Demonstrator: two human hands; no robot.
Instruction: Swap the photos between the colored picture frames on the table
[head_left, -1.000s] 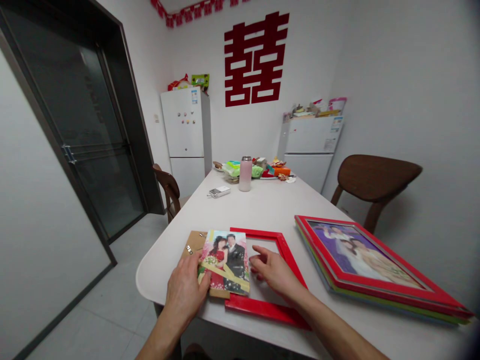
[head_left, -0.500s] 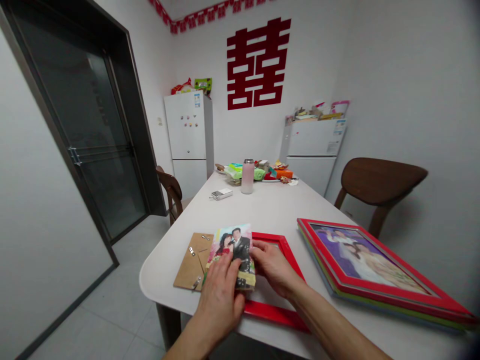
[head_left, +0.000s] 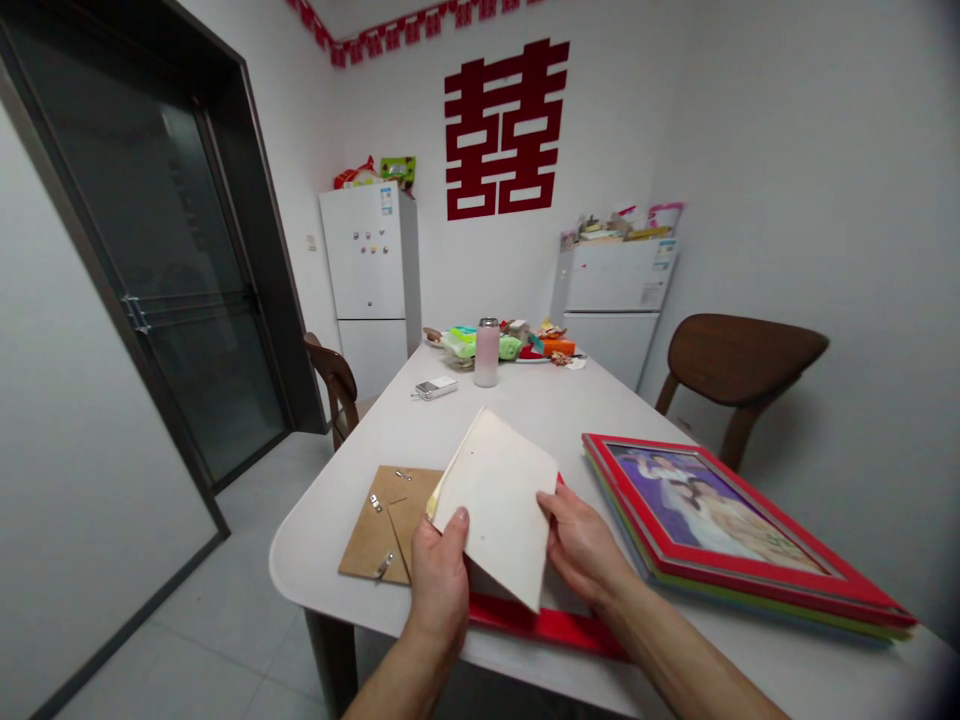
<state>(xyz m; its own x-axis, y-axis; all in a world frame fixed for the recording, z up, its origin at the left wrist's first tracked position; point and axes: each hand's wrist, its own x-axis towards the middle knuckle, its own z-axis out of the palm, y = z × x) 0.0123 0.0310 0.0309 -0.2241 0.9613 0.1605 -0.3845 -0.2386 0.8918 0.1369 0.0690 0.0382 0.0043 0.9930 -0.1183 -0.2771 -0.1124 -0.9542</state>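
Observation:
Both of my hands hold a photo print, its blank off-white back facing me, tilted above the table. My left hand grips its lower left edge, thumb on top. On its right edge, my right hand pinches with thumb and fingers. Beneath the print and my hands lies a red picture frame, mostly hidden. To the left is a brown backing board with metal clips, its right part covered by the print and my left hand.
A stack of picture frames, red on top, lies at the right. Farther back stand a pink bottle and a small silver-white device, with snack packs behind. Wooden chairs flank the white table.
The photo print has been lifted and turned over; its picture side faced up before, now its blank back does. My left hand went from lying on it to gripping its edge.

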